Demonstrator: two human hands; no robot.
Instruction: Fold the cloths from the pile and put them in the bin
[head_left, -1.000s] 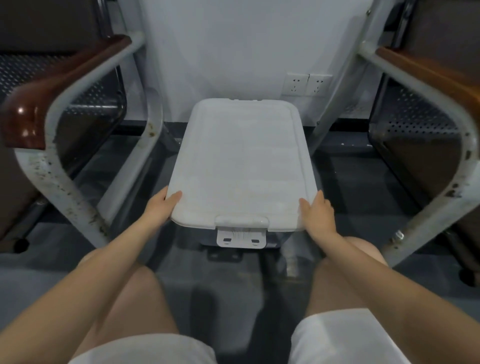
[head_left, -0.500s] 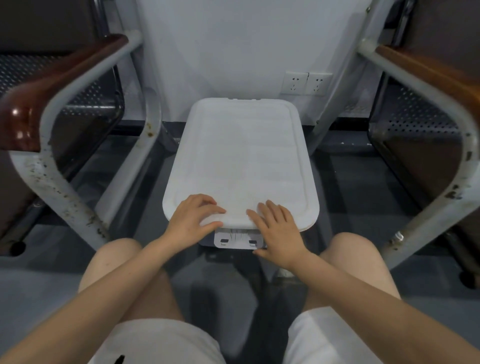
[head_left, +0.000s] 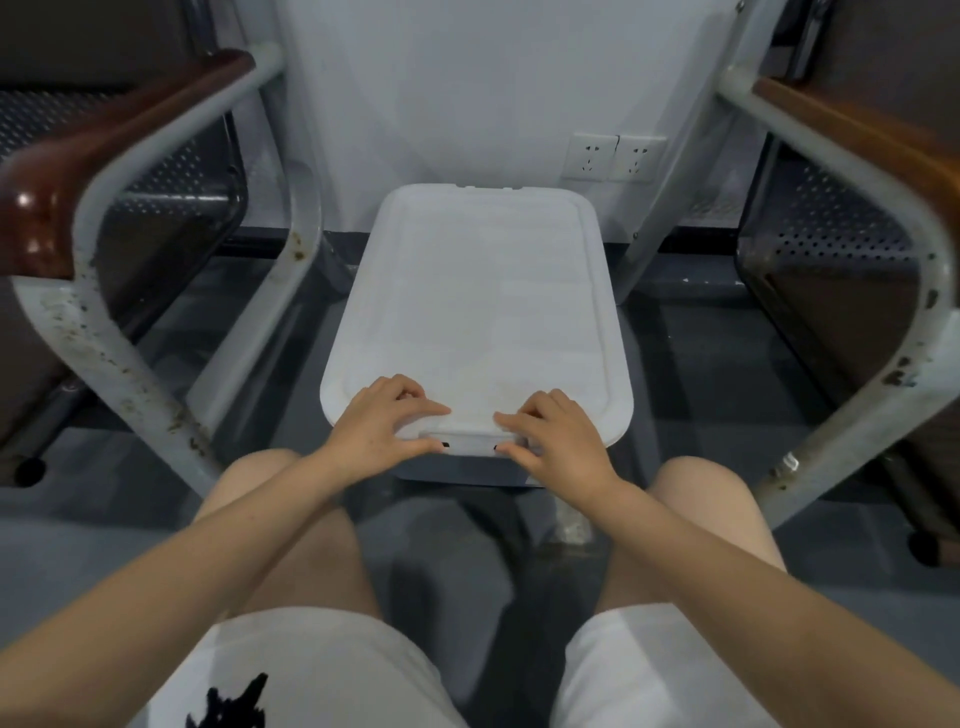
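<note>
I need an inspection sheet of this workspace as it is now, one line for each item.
Surface: grey floor, no table in view.
Job's things: white lid lies closed on the bin; no cloths seen.
Clutter: nothing seen.
Hands: left hand and right hand rest on the lid's near edge beside the latch, fingers curled, thumbs at the edge.
Cables: nothing seen.
Surroundings: metal chairs on both sides, wall sockets behind.
</note>
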